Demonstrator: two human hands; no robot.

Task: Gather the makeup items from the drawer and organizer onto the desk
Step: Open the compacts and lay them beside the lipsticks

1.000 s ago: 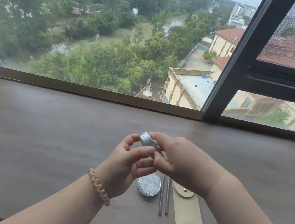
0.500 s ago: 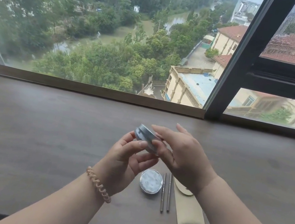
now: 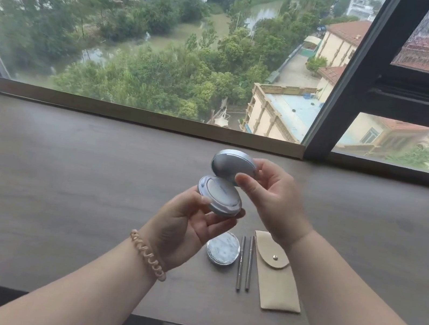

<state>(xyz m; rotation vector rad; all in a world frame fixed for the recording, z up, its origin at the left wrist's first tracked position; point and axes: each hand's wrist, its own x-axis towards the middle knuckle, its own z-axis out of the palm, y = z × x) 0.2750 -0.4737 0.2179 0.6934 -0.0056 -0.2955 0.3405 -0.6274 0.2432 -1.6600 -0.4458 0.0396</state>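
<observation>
Our right hand point(image 3: 270, 197) pinches the lid of a silver compact point(image 3: 220, 196) between thumb and fingers, while our left hand point(image 3: 188, 226) cradles the base from below, fingers curled around its rim. Half a second ago the case was shut and held edge-on between both hands; now we have swung it open, the lid tilted up and back, the pale puff showing in the base. It sits in the air above the desk point(image 3: 63, 179), not yet put down.

Below our hands, three things already lie on the wood: a round clear-topped pot point(image 3: 222, 251), two slim pencils point(image 3: 245, 264) side by side just right of it, and a beige snap pouch point(image 3: 275, 274) just beside those.

We judge this to be a check of the compact, not a step the gathering needs. The item counts as collected only once we close it and lay it near the others, probably left of the pot where the surface is bare. Neither the drawer nor the organizer is in view, so we cannot say what remains to fetch.
</observation>
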